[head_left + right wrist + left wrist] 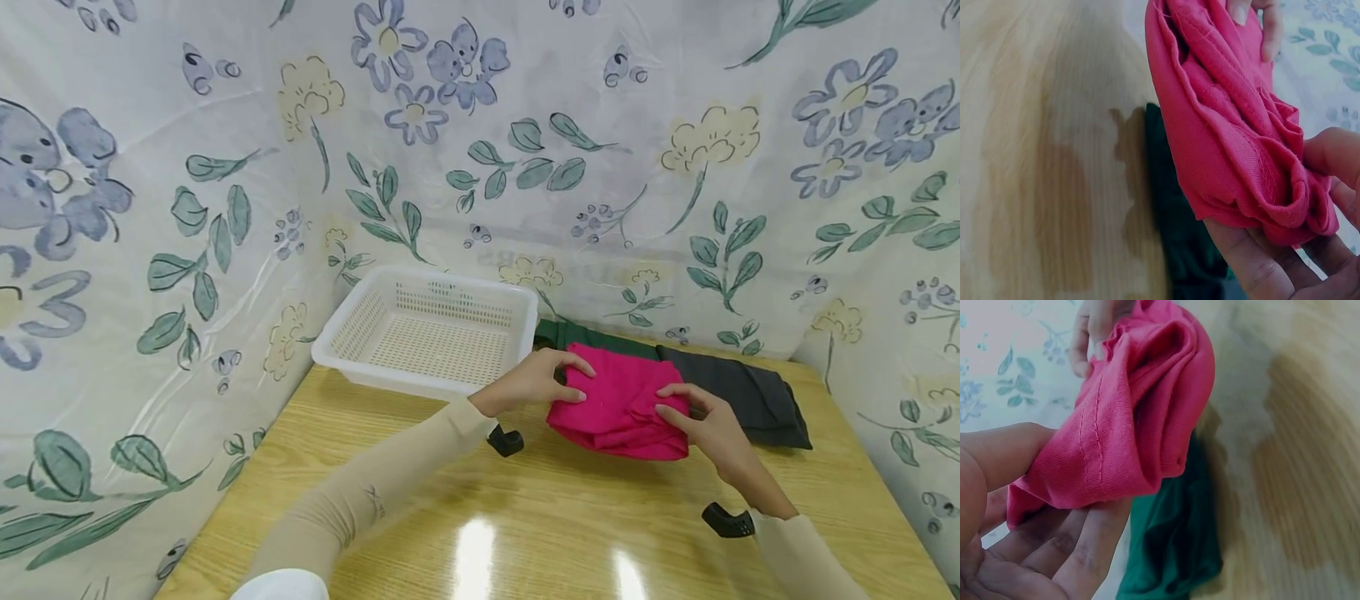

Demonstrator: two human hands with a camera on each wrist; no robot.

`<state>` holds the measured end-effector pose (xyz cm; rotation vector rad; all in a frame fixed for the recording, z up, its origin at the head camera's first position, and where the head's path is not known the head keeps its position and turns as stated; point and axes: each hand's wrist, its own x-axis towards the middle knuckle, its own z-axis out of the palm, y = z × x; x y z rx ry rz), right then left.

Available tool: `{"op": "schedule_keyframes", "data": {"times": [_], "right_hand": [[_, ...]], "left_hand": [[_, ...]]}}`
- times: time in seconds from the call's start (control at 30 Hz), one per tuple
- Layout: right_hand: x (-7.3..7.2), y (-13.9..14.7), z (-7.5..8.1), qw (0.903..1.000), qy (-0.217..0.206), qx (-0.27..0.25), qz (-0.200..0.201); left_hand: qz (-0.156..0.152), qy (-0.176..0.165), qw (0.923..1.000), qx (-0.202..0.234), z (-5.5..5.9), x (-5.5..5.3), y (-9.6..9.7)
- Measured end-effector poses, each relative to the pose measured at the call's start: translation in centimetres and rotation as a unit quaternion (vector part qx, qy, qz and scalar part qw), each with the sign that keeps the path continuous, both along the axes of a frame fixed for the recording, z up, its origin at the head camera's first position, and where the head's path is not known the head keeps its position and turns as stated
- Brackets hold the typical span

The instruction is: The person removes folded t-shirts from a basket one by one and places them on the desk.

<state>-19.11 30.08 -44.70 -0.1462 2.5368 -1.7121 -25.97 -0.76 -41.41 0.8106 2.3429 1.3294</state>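
Note:
A bright pink folded cloth (618,404) with stitched hems is held up above the table between both hands. My left hand (536,382) grips its left end, thumb on top and fingers underneath, as the left wrist view shows. At the opposite end my right hand (708,425) pinches the cloth the same way, with its fingers under the folded layers (1241,137). Behind and below the pink cloth lie a dark green folded cloth (600,337) and a dark grey folded cloth (750,400), side by side on the table. The pink bundle partly hides both.
A white perforated plastic basket (427,386) stands at the back left of the wooden table (420,517), just beyond my left forearm. Flower-patterned sheeting (540,208) rises behind the table and along both sides. Black wrist-camera pieces (506,440) sit below each wrist.

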Motion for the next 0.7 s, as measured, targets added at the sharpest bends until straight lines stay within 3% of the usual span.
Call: {"op": "schedule_keyframes", "data": {"times": [0.17, 0.37, 0.7], "right_hand": [[0.9, 1.5, -0.8, 0.9999, 0.002, 0.005, -0.010], [1.7, 3.1, -1.5, 0.9992, 0.000, 0.035, -0.019], [2.6, 5.2, -3.0, 0.9968, -0.035, 0.068, -0.024]], "left_hand": [[-0.013, -0.015, 0.9998, 0.006, -1.1, 0.3, 1.6], [-0.022, -0.005, 0.9997, -0.012, -2.1, 0.6, 3.3], [-0.049, -0.047, 0.9974, -0.024, -3.8, 1.3, 5.0]]}}
